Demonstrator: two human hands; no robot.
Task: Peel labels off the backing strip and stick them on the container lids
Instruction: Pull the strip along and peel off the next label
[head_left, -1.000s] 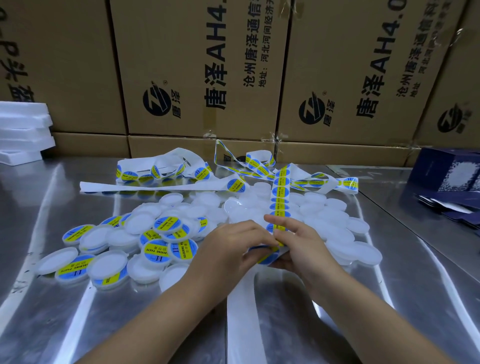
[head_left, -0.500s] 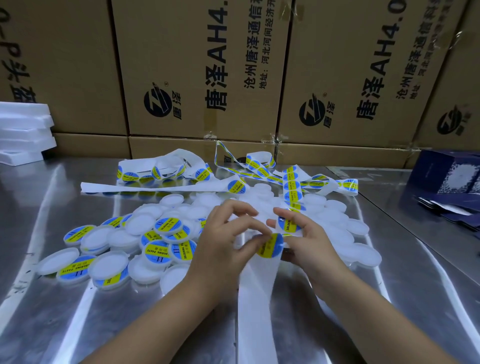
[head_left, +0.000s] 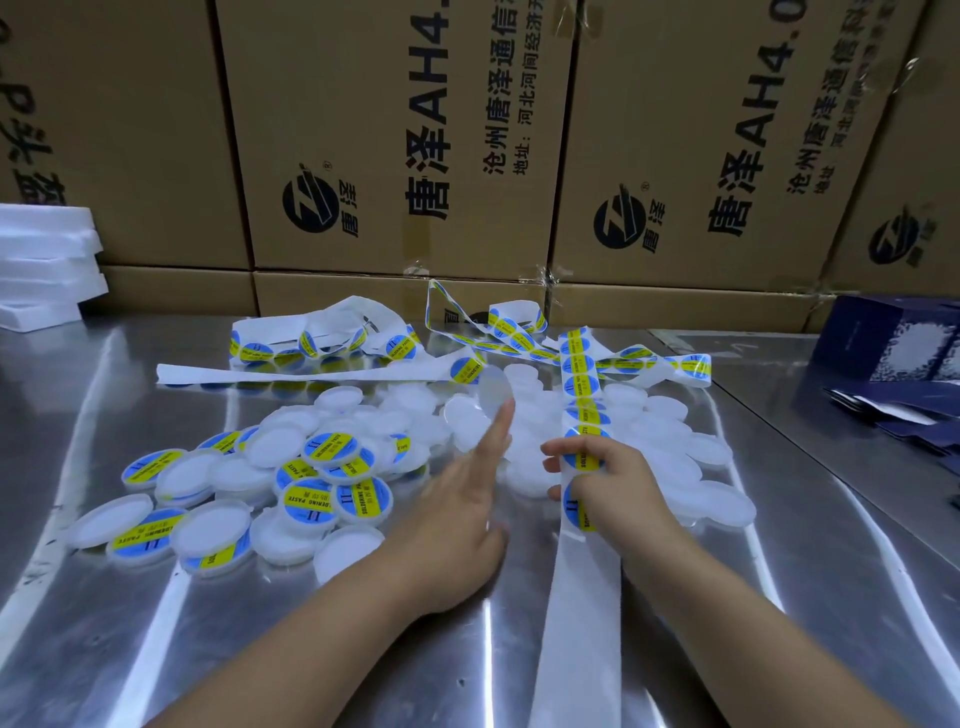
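White foam sheets (head_left: 47, 260) are stacked at the far left of the steel table (head_left: 130, 623). To their right lies a heap of labelled lids (head_left: 311, 499), their blue-and-yellow stickers facing up, with a few bare ones mixed in.

Left hand (head_left: 457, 525): fingers straight, forefinger stretched toward the plain lids (head_left: 524, 410) piled at the centre, holding nothing. One blurred lid sits by the fingertip; contact cannot be determined.

Right hand (head_left: 608, 483): thumb and fingers pinch the backing strip (head_left: 587, 623), which runs from the near edge across the plain lids to a tangle by the cartons (head_left: 389, 130). The next label (head_left: 576, 504) sits on the strip just below that grip.

A blue box (head_left: 893, 338) stands at the far right, not involved.

Assessment: the step in hand appears to be fetching a bare lid. Recommended:
- Draw one lid clear of the pile, flat face up, close beside the strip.
- Hold the strip taut and lift the label by its edge.
- Centre the label on the lid, then press from the middle outward to avoid creases.
- Set finished lids apart from the bare ones.
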